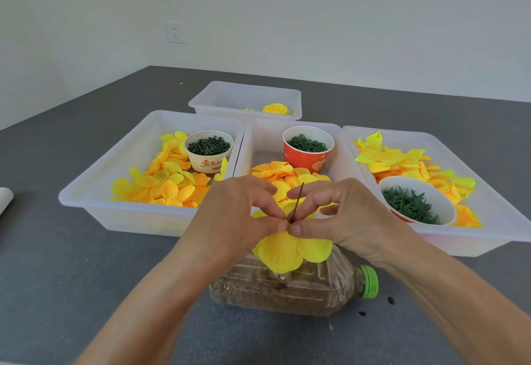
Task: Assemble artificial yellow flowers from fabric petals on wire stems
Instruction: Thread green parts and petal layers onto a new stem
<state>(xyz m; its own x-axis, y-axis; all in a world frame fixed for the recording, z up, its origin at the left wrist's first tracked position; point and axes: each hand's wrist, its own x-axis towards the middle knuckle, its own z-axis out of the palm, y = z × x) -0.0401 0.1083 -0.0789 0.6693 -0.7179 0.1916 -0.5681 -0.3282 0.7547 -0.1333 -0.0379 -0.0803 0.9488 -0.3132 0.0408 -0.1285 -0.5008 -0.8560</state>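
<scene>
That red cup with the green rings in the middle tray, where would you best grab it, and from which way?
Probably round the upper wall of the red cup, just under its rim, coming down from above and from the far side. It stands upright and widens upward, so fingers would wedge under the rim. Yellow petals crowd its near side, and the tray wall is close behind.

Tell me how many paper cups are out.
3, one per front tray: a cream cup in the left, a red cup in the middle, a tilted cup in the right.

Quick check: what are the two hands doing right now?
Left hand: pinching the yellow petals at the wire stem.
Right hand: pinching the same petals at the stem.
</scene>
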